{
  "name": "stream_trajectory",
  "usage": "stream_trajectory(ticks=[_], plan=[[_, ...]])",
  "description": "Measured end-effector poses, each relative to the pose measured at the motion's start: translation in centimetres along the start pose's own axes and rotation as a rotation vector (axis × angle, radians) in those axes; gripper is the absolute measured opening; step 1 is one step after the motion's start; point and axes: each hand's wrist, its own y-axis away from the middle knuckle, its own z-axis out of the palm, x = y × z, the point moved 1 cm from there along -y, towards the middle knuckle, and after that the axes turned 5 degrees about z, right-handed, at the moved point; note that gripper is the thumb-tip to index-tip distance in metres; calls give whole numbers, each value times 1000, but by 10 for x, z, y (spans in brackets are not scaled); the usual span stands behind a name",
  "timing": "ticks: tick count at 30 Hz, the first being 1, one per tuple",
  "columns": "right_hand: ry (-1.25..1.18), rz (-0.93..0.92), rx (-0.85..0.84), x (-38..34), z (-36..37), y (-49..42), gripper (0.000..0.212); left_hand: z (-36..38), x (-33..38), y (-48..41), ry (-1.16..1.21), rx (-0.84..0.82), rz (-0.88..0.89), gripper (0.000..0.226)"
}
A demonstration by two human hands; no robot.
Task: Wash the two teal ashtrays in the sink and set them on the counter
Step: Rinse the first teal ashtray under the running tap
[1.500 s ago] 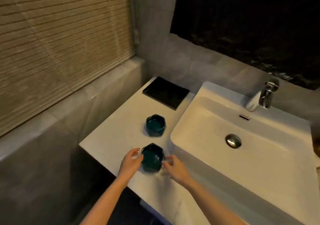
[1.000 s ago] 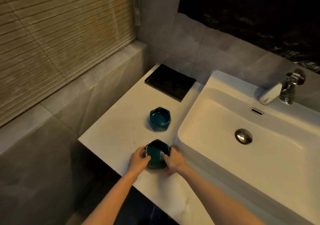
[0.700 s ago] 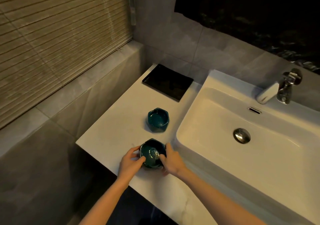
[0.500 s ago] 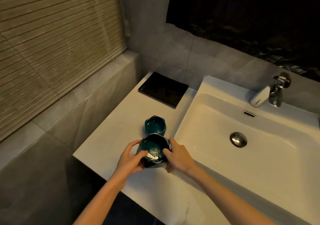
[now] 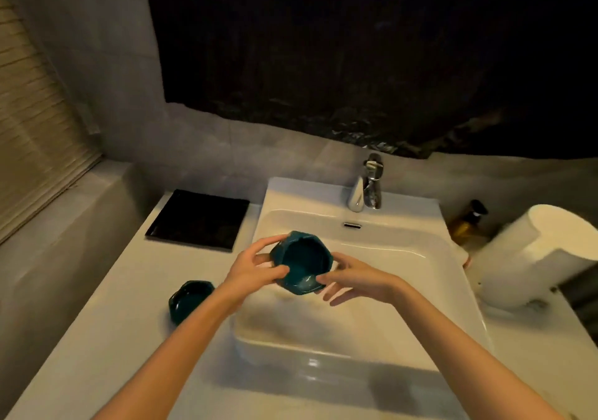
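Note:
A teal hexagonal ashtray (image 5: pixel 302 262) is held in the air over the left part of the white sink (image 5: pixel 417 277), tilted with its hollow facing me. My left hand (image 5: pixel 255 269) grips its left rim, thumb in front and fingers behind. My right hand (image 5: pixel 351 278) holds its right side with thumb and fingertips. The second teal ashtray (image 5: pixel 189 300) sits on the white counter (image 5: pixel 106 338) left of the sink, partly behind my left forearm.
A chrome faucet (image 5: pixel 367 183) stands behind the basin. A black square tray (image 5: pixel 199 220) lies at the counter's back left. Right of the sink are a white dispenser (image 5: pixel 537 254) and an amber pump bottle (image 5: pixel 467 222). A tiled ledge and window blind are on the left.
Both hands closed on the nearer ashtray, lifted it off the counter and carried it right, over the sink. The view swung right toward the basin. The other ashtray stayed put.

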Motion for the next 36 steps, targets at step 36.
stream_trajectory(ticks=[36], plan=[[257, -373, 564, 73, -78, -80, 41, 83, -71, -128, -151, -38, 300, 52]])
